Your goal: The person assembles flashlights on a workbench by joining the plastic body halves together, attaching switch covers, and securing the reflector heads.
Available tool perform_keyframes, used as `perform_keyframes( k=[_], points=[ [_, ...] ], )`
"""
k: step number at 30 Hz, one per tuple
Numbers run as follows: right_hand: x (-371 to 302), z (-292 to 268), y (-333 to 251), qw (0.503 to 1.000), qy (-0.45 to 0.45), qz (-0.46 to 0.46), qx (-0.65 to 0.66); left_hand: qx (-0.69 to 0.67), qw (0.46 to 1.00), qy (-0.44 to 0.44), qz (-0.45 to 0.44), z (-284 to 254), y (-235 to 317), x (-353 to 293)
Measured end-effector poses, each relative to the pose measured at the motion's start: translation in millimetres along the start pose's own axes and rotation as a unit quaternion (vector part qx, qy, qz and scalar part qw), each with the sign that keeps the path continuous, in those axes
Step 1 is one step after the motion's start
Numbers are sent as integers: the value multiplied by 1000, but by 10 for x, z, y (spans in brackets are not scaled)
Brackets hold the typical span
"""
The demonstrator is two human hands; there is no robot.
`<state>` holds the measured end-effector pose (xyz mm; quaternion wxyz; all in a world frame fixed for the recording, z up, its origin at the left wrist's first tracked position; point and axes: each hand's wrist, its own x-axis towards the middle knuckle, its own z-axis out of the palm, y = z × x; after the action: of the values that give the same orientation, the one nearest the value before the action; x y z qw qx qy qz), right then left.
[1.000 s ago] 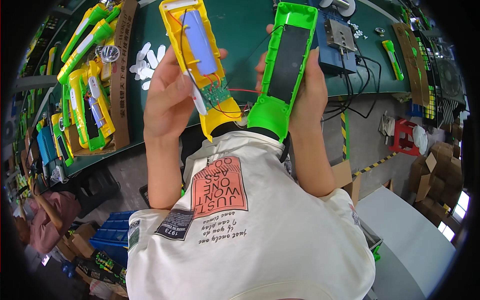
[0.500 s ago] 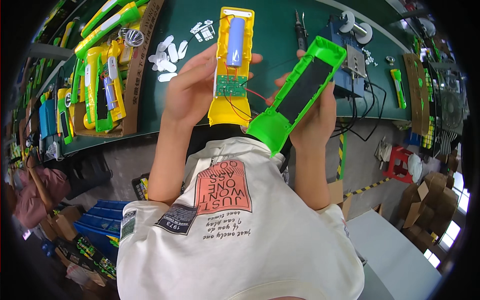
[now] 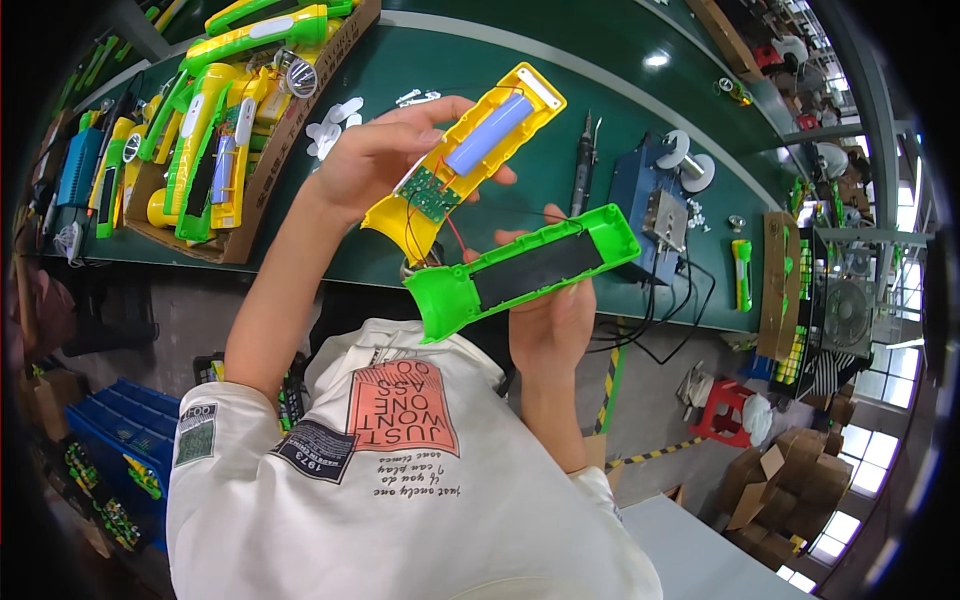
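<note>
From here I see L hand (image 3: 365, 155) gripping the yellow case half (image 3: 472, 186), R hand (image 3: 560, 325) the green case half (image 3: 450, 292), both by the table (image 3: 430, 60) edge; red wire (image 3: 455, 235) b/w 'em could prob. snap if they're pulled apart.

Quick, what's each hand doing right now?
Left hand: holding yellow plastic half-shell with blue cylindrical battery.
Right hand: holding green plastic half-shell with black panel.

Left hand (image 3: 368, 165) holds yellow half-shell (image 3: 468, 187) with blue cell (image 3: 490, 133); right hand (image 3: 556, 325) supports green half-shell (image 3: 450, 297); red wire (image 3: 456, 235) between.
</note>
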<state>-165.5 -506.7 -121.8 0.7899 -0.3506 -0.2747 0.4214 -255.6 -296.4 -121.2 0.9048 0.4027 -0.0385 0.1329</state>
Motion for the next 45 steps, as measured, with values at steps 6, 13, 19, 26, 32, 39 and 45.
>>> perform_keyframes(
  k=[6,13,19,26,32,39,45],
  points=[
    [18,51,-43,998,-18,-14,-57,27,998,-51,-6,25,132,100],
    [17,156,-114,994,-36,-44,-93,90,995,-49,-12,59,221,171],
    [-11,246,-173,997,-3,-64,-43,117,990,-79,15,116,256,229],
    [-56,205,-232,983,-58,-86,-154,81,994,-73,-22,335,350,200],
    [-76,175,-229,985,-60,-81,-139,135,991,-12,11,369,365,150],
    [-54,98,-220,984,-105,-92,-109,171,983,19,66,308,295,175],
    [-93,223,-239,991,-1,-77,-110,180,980,25,83,249,227,209]
  ],
)
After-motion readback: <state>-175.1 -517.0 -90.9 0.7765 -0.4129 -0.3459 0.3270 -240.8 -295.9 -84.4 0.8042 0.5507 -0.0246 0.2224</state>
